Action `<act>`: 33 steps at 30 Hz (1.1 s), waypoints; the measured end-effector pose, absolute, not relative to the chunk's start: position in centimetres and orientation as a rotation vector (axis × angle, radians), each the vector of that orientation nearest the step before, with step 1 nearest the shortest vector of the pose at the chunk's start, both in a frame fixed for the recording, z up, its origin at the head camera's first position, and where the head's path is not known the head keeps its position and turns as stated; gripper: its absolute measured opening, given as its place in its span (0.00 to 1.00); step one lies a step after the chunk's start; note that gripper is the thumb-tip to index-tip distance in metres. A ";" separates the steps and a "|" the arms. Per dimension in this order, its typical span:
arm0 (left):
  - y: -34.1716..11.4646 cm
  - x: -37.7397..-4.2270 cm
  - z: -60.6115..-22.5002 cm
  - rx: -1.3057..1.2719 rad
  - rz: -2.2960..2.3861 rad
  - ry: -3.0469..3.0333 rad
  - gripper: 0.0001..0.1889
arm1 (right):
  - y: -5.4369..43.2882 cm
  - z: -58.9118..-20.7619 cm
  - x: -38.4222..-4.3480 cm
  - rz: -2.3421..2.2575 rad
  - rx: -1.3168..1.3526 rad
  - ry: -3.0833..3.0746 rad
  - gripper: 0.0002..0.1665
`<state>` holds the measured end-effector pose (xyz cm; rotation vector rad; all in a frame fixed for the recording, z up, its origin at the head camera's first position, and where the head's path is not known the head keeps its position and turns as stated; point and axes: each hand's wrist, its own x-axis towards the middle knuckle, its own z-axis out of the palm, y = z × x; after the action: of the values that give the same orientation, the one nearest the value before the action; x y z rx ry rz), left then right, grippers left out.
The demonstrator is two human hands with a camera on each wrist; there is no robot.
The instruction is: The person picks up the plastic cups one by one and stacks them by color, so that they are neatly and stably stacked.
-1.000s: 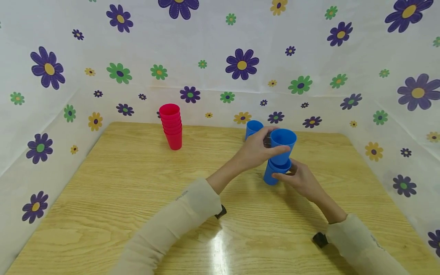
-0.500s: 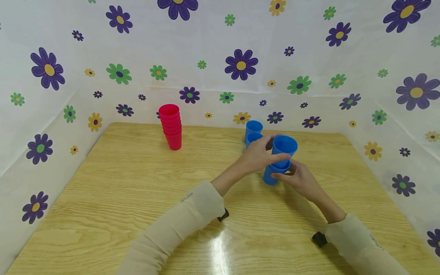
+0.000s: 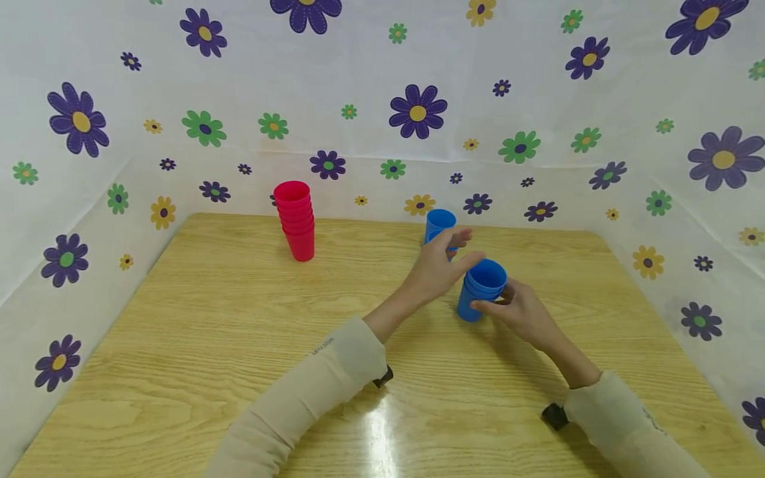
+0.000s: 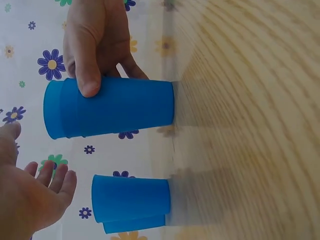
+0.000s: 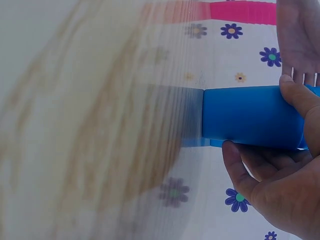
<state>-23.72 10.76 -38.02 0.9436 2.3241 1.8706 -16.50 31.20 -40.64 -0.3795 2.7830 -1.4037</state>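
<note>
A short stack of nested blue cups [image 3: 479, 292] stands upright on the table, and my right hand [image 3: 521, 312] grips it from the right, thumb in front. In the right wrist view the fingers and thumb [image 5: 297, 95] wrap the stack's side. My left hand [image 3: 435, 269] is just left of the stack's rim with its fingers spread and nothing in them; the left wrist view shows the same gap between the hand [image 4: 37, 200] and the stack [image 4: 115, 107]. Behind the left hand stand two more blue cups [image 3: 440, 219], partly hidden by it in the head view.
A tall stack of nested red cups [image 3: 299, 226] stands at the back left of the wooden table [image 3: 239, 332]. A white cloth with printed flowers [image 3: 358, 79] rises behind the table and along both sides.
My left hand lowered a blue cup into the stack in my right hand, let go of it and drew back left. The right hand has stayed in place.
</note>
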 end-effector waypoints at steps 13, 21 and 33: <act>9.3 -26.2 -40.1 0.638 1.889 2.634 0.35 | 31.1 -40.8 -16.6 -1.389 -0.359 2.808 0.36; 9.2 -27.3 -41.0 0.551 1.780 2.605 0.40 | 31.2 -40.7 -16.5 -1.372 -0.340 2.817 0.36; 9.7 -28.2 -41.8 0.520 1.727 2.547 0.41 | 31.2 -40.8 -16.5 -1.377 -0.338 2.820 0.37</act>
<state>-28.21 9.72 -41.84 0.5203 2.5475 1.7275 -16.49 31.23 -40.77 -0.3380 2.8204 -1.3775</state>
